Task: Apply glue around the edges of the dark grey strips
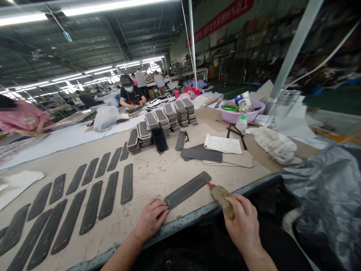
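Observation:
My right hand (pixel 243 222) is wrapped round a dingy squeeze glue bottle (pixel 222 198) with a red nozzle. The nozzle tip is at the far right end of a dark grey strip (pixel 186 191) with rounded corners, lying near the table's front edge. A thin pale line runs along that strip. My left hand (pixel 151 218) has its fingers closed on the strip's near left end, the fingertips pressing it at the corner. Several similar dark strips (pixel 91 207) lie in two slanting rows to the left, many with shiny lines on them.
Stacks of pale-edged dark panels (pixel 150 122) stand toward the back, a black phone (pixel 159 140) leaning at their front. Farther right are a paper pad (pixel 222 143), a purple basin (pixel 239 114) and a white cloth (pixel 273 145). Grey plastic sheeting (pixel 324 195) hangs at right. Co-workers sit beyond.

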The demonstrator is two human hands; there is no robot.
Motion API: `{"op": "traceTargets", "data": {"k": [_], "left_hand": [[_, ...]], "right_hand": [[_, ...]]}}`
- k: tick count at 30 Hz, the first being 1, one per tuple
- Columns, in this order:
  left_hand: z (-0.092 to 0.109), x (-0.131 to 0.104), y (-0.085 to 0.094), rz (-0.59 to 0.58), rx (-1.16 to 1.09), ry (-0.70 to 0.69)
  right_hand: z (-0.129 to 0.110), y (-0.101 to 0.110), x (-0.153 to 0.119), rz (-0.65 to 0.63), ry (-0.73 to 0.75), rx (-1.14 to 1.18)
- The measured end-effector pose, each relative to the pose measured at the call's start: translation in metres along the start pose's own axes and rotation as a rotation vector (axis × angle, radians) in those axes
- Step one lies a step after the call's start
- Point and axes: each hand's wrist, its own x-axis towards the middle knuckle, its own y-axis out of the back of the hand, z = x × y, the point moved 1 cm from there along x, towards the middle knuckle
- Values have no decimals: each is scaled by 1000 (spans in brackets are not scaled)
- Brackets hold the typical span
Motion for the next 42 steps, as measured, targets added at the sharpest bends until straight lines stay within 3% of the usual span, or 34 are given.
{"op": "traceTargets", "data": {"k": [5,8,12,22,24,30,33,37,42], "left_hand": [[0,0,0,0,-34,0],[0,2,1,-8,-44,6],[0,4,0,-9,-54,25],[-1,3,-1,-10,-47,40],[-2,3,-2,-16,-29,42],[-5,2,-3,-4,-12,35],[-5,1,-4,-17,-11,44],[-5,1,-4,-31,-13,55],[-5,4,-4,-24,-24,56]], "right_hand": [[-15,-5,-2,10,-2,218],[-39,-8,-8,-115,33,418],[-55,-11,-12,-239,72,442],[-5,-10,2,30,-46,114],[-5,-9,4,31,-56,112],[-28,-9,5,-120,30,330],[-23,-6,7,-62,-15,347],[1,-3,12,72,-116,196],[11,-14,17,86,-155,135]]}}
